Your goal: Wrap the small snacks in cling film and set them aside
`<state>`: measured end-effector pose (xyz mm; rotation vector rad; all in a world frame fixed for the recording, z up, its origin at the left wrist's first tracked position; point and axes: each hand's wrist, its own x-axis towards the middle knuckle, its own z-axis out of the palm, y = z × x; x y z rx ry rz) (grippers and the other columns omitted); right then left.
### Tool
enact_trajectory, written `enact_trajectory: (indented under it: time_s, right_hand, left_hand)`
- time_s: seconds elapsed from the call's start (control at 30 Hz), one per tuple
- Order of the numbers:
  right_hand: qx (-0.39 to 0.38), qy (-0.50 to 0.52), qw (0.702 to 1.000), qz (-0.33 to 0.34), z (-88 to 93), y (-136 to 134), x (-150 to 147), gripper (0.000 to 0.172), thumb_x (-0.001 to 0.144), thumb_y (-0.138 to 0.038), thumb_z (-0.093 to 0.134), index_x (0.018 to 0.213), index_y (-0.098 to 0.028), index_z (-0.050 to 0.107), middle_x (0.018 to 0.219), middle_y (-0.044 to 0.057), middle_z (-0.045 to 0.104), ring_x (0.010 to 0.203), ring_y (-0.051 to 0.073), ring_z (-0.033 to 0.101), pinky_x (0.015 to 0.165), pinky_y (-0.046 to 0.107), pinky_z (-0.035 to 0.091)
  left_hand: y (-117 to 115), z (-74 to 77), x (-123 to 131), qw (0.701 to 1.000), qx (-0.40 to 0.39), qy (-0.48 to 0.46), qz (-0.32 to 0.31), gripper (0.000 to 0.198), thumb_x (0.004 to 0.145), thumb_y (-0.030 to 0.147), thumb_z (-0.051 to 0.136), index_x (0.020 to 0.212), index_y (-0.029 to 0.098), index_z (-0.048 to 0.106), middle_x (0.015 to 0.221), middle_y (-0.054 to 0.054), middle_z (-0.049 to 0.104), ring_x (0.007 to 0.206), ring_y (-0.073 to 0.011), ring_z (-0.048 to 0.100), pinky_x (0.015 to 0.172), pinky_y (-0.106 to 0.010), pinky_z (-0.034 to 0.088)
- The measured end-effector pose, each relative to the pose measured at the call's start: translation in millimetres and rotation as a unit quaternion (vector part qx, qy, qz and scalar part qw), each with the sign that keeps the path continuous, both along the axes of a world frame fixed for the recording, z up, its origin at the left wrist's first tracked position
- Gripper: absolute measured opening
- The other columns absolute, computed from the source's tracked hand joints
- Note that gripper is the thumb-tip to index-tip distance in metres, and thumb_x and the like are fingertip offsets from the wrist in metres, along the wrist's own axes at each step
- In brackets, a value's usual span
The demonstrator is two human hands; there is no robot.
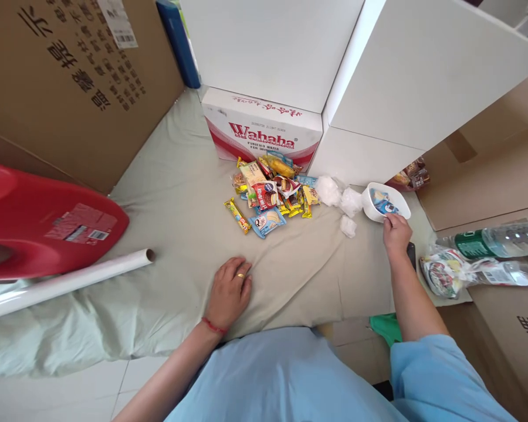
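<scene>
White in the head view, a bowl (pixel 368 206) of blue-wrapped snacks (pixel 383 203) sits on the cloth (pixel 299 275), the right hand's (pixel 396 233) fingers clamped on its near rim. Crumpled white lumps (pixel 328 191) separate it from a snack pile (pixel 267 195) before the Wahaha carton (pixel 264 126). The left hand (pixel 229 287) rests palm-down, fingers loosely together.

We see that the bowl (pixel 371 210) looks smooth and glossy, the snacks (pixel 268 194) wear shiny plastic film, wrinkled matt cloth (pixel 299 275) covers the surface, and the carton (pixel 70 129) is matt cardboard.
</scene>
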<state>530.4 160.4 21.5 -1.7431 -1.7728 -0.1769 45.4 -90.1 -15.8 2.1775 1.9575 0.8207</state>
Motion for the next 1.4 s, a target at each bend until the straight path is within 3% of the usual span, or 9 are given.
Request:
enact_trajectory:
  time_s: [0.27,0.5,0.7,0.8,0.93,1.13,1.23,1.33,1.4]
  right_hand:
    - [0.023,0.046,0.999,-0.009,-21.4,-13,-41,0.038,0.092,-0.030,0.049,0.120,-0.016,0.069,0.127,0.018,0.061,0.109,0.026,0.063,0.090,0.042,0.055]
    - [-0.094,0.084,0.991,0.036,-25.2,-56,-82,0.038,0.091,-0.051,0.056,0.100,-0.018,0.071,0.098,0.011,0.067,0.075,0.020,0.059,0.079,0.038,0.053]
    - [-0.108,0.135,0.982,0.080,-23.3,-104,-134,0.033,0.099,-0.043,0.048,0.100,-0.018,0.070,0.094,0.009,0.068,0.083,0.021,0.064,0.078,0.034,0.052]
    - [-0.035,0.164,0.985,0.034,-19.4,-120,-154,0.032,0.100,-0.044,0.049,0.105,-0.018,0.066,0.101,0.010,0.064,0.086,0.021,0.061,0.076,0.034,0.051]
    - [-0.005,0.181,0.981,-0.071,-17.9,-101,-143,0.046,0.093,-0.051,0.057,0.118,-0.013,0.062,0.111,0.016,0.060,0.079,0.021,0.057,0.076,0.037,0.050]
    - [-0.133,0.152,0.979,0.037,-11.4,-81,-122,0.033,0.092,-0.047,0.055,0.091,-0.018,0.071,0.090,0.010,0.066,0.078,0.022,0.060,0.081,0.039,0.051]
    - [-0.152,0.199,0.957,0.144,-2.4,-113,-149,0.027,0.096,-0.044,0.056,0.098,-0.022,0.073,0.095,0.008,0.069,0.081,0.021,0.064,0.078,0.035,0.053]
    - [-0.199,0.240,0.899,0.306,6.9,-155,-189,0.018,0.098,-0.034,0.060,0.102,-0.027,0.075,0.102,0.007,0.072,0.092,0.022,0.068,0.084,0.036,0.054]
    - [-0.230,0.253,0.860,0.379,11.3,-177,-210,0.016,0.097,-0.030,0.062,0.103,-0.030,0.077,0.107,0.007,0.073,0.097,0.022,0.068,0.087,0.036,0.054]
  left_hand:
    - [0,0.9,1,1.000,0.003,-0.006,0.003,0.026,0.098,0.020,0.051,0.118,0.016,0.068,0.124,-0.015,0.066,0.123,-0.0312,0.058,0.104,-0.049,0.050]
    - [1,2.5,-1,0.999,0.016,-0.043,0.002,0.023,0.098,0.020,0.052,0.114,0.017,0.068,0.121,-0.015,0.066,0.120,-0.0308,0.060,0.100,-0.050,0.052]
    - [4,31.5,17,0.976,-0.028,-0.218,-0.004,0.021,0.101,0.025,0.051,0.113,0.021,0.068,0.113,-0.009,0.067,0.101,-0.0195,0.066,0.089,-0.035,0.056]
    - [15,47.5,32,0.955,-0.073,-0.285,-0.033,0.023,0.102,0.028,0.049,0.109,0.021,0.070,0.107,-0.008,0.067,0.083,-0.0146,0.066,0.074,-0.028,0.055]
    - [22,52.0,43,0.943,-0.102,-0.305,-0.080,0.025,0.101,0.028,0.047,0.102,0.020,0.071,0.099,-0.007,0.068,0.076,-0.0139,0.064,0.070,-0.027,0.052]
    - [11,40.6,45,0.927,-0.138,-0.343,-0.070,0.025,0.099,0.033,0.050,0.098,0.020,0.071,0.095,-0.007,0.069,0.076,-0.0159,0.063,0.070,-0.030,0.050]
    - [9,41.6,49,0.875,-0.200,-0.440,-0.024,0.032,0.097,0.047,0.054,0.101,0.019,0.069,0.092,-0.006,0.067,0.072,-0.0154,0.061,0.063,-0.029,0.048]
    - [17,46.4,54,0.759,-0.290,-0.583,0.009,0.054,0.092,0.065,0.057,0.121,0.020,0.059,0.102,-0.007,0.067,0.069,-0.0153,0.064,0.048,-0.024,0.042]
    - [26,48.1,55,0.709,-0.310,-0.633,0.016,0.060,0.086,0.071,0.063,0.118,0.020,0.056,0.099,-0.005,0.066,0.069,-0.0150,0.064,0.045,-0.022,0.039]
